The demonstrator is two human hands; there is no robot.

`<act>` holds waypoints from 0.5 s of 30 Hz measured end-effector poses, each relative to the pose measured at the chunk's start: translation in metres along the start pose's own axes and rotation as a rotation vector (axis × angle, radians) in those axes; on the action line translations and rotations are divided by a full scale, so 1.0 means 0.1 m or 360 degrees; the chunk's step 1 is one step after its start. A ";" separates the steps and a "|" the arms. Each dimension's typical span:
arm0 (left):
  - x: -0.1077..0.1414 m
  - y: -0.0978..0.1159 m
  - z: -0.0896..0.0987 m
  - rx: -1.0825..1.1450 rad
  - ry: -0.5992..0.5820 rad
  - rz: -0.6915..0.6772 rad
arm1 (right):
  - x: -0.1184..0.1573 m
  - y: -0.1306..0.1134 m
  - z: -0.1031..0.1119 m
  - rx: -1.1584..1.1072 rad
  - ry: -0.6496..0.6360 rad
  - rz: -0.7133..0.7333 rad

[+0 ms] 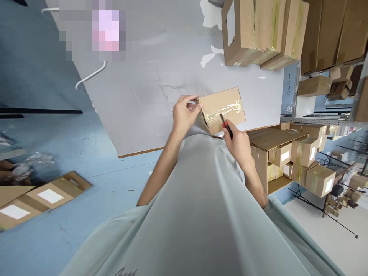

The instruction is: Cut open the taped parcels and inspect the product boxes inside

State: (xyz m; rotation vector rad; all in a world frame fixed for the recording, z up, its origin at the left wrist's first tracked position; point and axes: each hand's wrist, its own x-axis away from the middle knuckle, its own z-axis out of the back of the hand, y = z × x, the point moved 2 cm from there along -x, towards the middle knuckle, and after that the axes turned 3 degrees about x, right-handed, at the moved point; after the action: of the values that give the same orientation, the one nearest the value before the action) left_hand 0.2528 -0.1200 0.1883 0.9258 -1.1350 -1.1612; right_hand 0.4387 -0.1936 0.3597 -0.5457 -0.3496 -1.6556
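A small cardboard box [222, 100] with clear tape along its top sits at the near edge of the table, turned slightly. My left hand [185, 113] pinches the box's left edge between thumb and fingers, where a flap gap shows. In my right hand [238, 143] is a utility knife [227, 127] with a black and red handle, gripped with the fingers wrapped round it. The knife's dark tip points at the tape on the box top; whether it touches the tape I cannot tell.
Larger taped cartons [258, 30] stand at the table's back right. The grey table [138, 111] has a torn surface patch. Right of me, an open carton [260, 168] holds small boxes, beside shelving [299, 92]. More cardboard boxes [43, 199] lie on the floor at left.
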 end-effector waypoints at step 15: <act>0.14 0.70 -1.22 -0.0606 -0.0456 -0.0576 | -0.65 1.14 0.17 -0.0143 0.0132 0.0012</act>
State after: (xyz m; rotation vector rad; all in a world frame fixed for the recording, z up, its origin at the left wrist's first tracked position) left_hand 0.3865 -0.1232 0.2330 0.6963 -0.9394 -1.7804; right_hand 0.5590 -0.1486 0.3301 -0.5429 -0.2129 -1.6874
